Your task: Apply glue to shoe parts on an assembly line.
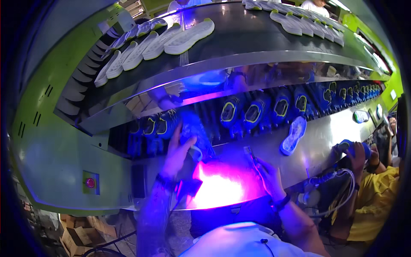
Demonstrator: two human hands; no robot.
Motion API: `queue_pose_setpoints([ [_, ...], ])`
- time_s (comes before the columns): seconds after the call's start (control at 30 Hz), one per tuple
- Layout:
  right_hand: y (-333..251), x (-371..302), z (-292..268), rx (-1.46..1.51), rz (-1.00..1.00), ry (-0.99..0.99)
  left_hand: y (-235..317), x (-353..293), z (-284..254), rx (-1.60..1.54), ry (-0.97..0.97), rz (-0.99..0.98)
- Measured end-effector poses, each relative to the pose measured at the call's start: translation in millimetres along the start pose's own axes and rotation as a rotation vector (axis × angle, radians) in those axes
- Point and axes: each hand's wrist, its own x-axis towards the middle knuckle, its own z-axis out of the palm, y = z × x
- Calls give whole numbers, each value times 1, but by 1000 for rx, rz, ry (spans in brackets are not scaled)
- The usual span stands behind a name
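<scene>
Under violet light, my left hand [176, 153] grips a blue shoe [196, 132] between thumb and fingers, in front of the row of shoes. The shoe is tilted and blurred, with a pale rim near its lower end. My right hand [269, 174] is closed around a slim, long-handled tool [254, 162] that looks like a small brush, its tip pointing away from me. This tool is apart from the shoe. On the metal worktop [265, 150], to the right of the tool, lies a pale shoe sole [294, 136]. A bright pink-white glow covers the worktop between my forearms.
Blue shoes [255, 111] line a lower rack behind the worktop. Above it, pale soles [189, 37] rest on a dark conveyor belt [231, 36]. A green machine housing [55, 141] stands left. At right, a co-worker in yellow [376, 201] handles a shoe [349, 147] beside a hose [352, 184].
</scene>
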Motion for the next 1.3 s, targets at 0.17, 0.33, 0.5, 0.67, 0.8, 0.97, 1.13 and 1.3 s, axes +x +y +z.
queue_pose_setpoints([
  [0.17,-2,-5,13,-44,-52,66,-39,105,24,999,198,138],
  [0.33,-9,-6,14,20,-8,98,-59,127,34,1487,219,102],
  [0.5,-32,-10,17,2,19,67,-42,156,-97,1300,191,160],
  [0.67,-8,-7,10,-87,-34,65,-48,137,-110,1692,130,379],
  [0.8,-27,-7,16,-53,-45,37,-46,142,-70,1478,-12,322],
  [0.97,-28,-12,16,37,-11,74,-52,146,-32,1524,68,-39],
  [1.13,-31,-9,24,51,13,59,-25,182,-149,1593,73,2],
  [1.3,41,11,16,-121,-155,56,-28,122,-206,1728,141,-35],
])
